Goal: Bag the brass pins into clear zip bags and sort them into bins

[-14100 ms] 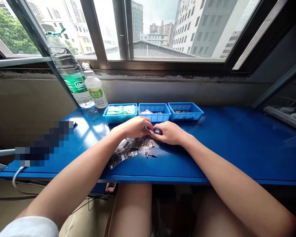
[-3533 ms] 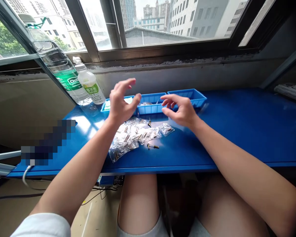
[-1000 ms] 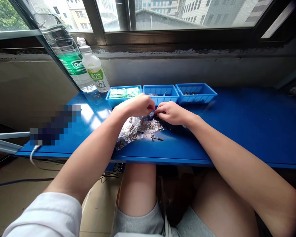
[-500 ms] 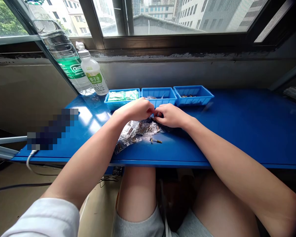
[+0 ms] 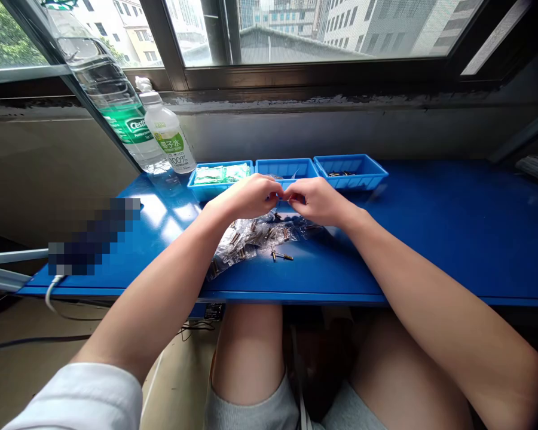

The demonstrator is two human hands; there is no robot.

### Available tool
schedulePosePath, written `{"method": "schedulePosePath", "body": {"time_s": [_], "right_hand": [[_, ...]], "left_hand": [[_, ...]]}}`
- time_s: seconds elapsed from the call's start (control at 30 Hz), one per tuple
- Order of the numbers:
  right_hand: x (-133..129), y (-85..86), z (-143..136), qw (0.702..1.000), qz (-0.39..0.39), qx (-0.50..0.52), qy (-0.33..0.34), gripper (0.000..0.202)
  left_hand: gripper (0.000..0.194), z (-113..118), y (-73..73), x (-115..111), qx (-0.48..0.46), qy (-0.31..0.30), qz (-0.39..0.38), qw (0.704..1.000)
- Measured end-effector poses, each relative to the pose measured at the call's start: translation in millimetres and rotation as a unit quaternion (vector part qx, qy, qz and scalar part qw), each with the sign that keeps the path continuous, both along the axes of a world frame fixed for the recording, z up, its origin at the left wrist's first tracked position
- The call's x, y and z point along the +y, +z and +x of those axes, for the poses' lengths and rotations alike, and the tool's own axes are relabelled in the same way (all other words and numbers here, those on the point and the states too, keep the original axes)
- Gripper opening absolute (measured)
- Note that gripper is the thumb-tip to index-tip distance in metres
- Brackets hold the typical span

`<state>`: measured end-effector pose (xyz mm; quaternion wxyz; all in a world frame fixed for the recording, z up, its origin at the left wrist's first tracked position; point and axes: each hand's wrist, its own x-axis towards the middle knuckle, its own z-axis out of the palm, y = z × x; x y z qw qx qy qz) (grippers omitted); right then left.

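My left hand (image 5: 259,196) and my right hand (image 5: 314,200) meet fingertip to fingertip above the blue table, just in front of the middle bin. Both are closed in a pinch, and whatever lies between the fingers is too small and hidden to make out. Below them spreads a heap of small clear plastic bags (image 5: 246,239) with brass-coloured and dark metal pieces inside. A few loose metal pins (image 5: 281,256), thin with dark or brass ends, rest on the table nearer to me.
Three blue bins stand in a row: the left bin (image 5: 219,192) with green-and-white packets, the middle bin (image 5: 311,169), and the right bin (image 5: 365,179) with dark pieces. Left are a large water bottle (image 5: 128,122) and a smaller bottle (image 5: 168,128). A blurred-out dark object (image 5: 89,242) has a white cable.
Both hands have risen slightly off the bags, away from me, with fingertips still together. More of the bag heap now shows beneath my right hand.
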<state>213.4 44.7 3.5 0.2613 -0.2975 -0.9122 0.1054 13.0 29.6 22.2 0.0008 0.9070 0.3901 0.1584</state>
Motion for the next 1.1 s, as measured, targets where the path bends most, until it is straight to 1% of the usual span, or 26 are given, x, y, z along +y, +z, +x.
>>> {"method": "schedulePosePath", "body": {"time_s": [0.07, 0.13, 0.23, 0.3, 0.4, 0.57, 0.7, 0.83, 1.0, 1.1], "right_hand": [[-1, 4.2, 3, 0.998, 0.022, 0.050, -0.013, 0.021], [-1, 5.8, 5, 0.996, 0.034, 0.077, -0.024, 0.020], [0, 4.2, 4, 0.994, 0.031, 0.097, -0.035, 0.021], [2, 2.4, 3, 0.992, 0.026, 0.113, -0.048, 0.023], [3, 1.5, 3, 0.990, 0.017, 0.121, -0.064, 0.020], [3, 2.5, 6, 0.989, -0.011, 0.133, -0.065, 0.019], [3, 2.4, 6, 0.989, -0.023, 0.128, -0.071, 0.019], [2, 4.1, 5, 0.990, -0.034, 0.102, -0.088, 0.021], [-1, 7.7, 5, 0.988, -0.041, 0.096, -0.113, 0.034], [-2, 8.3, 5, 0.985, -0.046, 0.118, -0.118, 0.031]], "left_hand": [[0.026, 0, 1.3, 0, -0.026, -0.004, 0.015, 1.000], [0.026, 0, 1.4, 0, -0.046, -0.014, 0.030, 0.998], [0.030, 0, -0.3, 2, -0.067, -0.012, 0.061, 0.996], [0.028, 0, -2.0, 4, -0.085, -0.001, 0.082, 0.993], [0.026, -1, -4.5, 6, -0.117, 0.014, 0.100, 0.988], [0.022, -3, -8.2, 10, -0.147, 0.030, 0.116, 0.982], [0.021, -4, -8.3, 11, -0.171, 0.039, 0.133, 0.975], [0.023, -3, -6.2, 9, -0.168, 0.040, 0.134, 0.976], [0.029, -1, -5.4, 8, -0.134, 0.050, 0.111, 0.983], [0.029, -2, -6.1, 7, -0.121, 0.047, 0.102, 0.986]]}}
